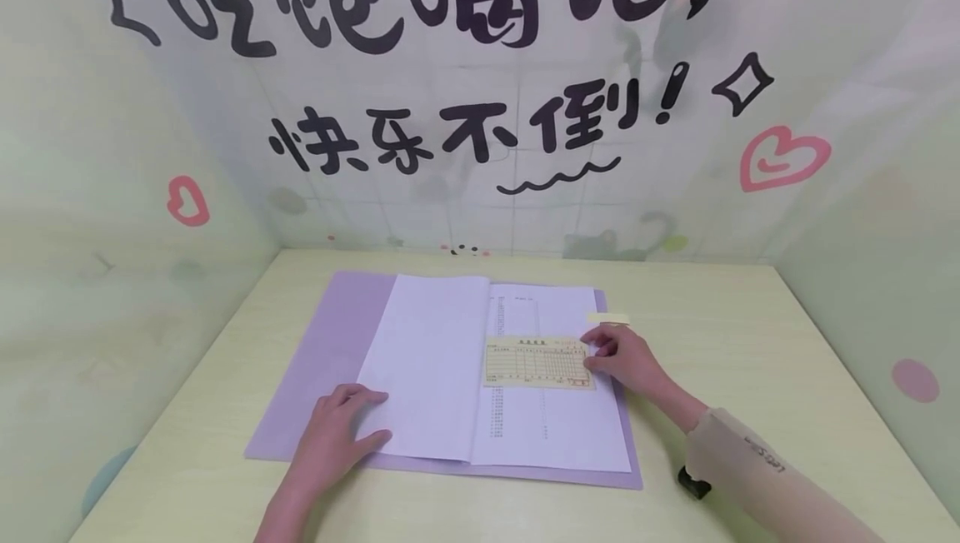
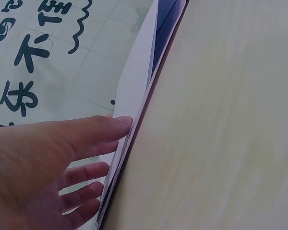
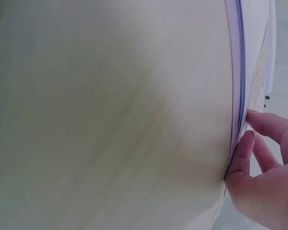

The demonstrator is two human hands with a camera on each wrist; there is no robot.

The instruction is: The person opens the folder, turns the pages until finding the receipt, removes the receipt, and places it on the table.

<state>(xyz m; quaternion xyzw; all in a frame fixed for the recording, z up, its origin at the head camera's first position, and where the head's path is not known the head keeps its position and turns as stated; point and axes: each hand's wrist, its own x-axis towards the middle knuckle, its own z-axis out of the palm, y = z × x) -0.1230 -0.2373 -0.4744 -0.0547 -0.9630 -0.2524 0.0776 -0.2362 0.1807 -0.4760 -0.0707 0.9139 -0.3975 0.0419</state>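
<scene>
A purple folder (image 1: 300,376) lies open with white printed pages (image 1: 555,443) inside. Across the right page rests a yellowish printed receipt slip (image 1: 536,364). My right hand (image 1: 618,356) is at its right end, pinching the edge with curled fingers. In the right wrist view, the thumb (image 3: 266,123) rests on the paper's top while other fingers touch the side of the folder. My left hand (image 1: 341,426) lies over the lower left of the blank left page (image 1: 431,360), fingers spread and loosely bent. Its thumb (image 2: 120,125) touches the page edge in the left wrist view.
A pale yellow strip (image 1: 609,318) sticks out past the folder's right edge, just above the right hand. Under the right sleeve (image 1: 757,460) is a small black object (image 1: 693,483). The light wooden table (image 1: 720,335) is enclosed by printed cloth walls (image 1: 465,210).
</scene>
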